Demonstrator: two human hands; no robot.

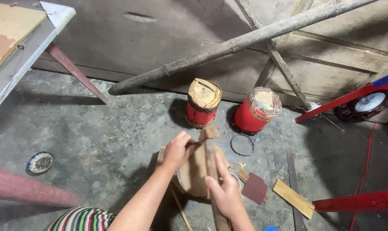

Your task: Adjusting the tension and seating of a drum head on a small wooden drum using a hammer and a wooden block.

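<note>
My left hand (177, 150) rests on the top edge of a round, pale wooden drum body (197, 172) that stands on the concrete floor. My right hand (225, 192) is closed around the handle of a wooden mallet (210, 158), whose head lies against the drum's rim close to my left fingers. Two small red drums with tan skins stand behind: one (202, 103) at the centre, the other (258, 110) to its right.
A bamboo pole (245, 40) leans across wooden boards at the back. A metal ring (242, 144), a sandpaper piece (255, 188) and wood strips (293, 198) lie at the right. Red beams (356, 201), a clock (369, 102), a table (14, 51) and a small dish (40, 162) surround.
</note>
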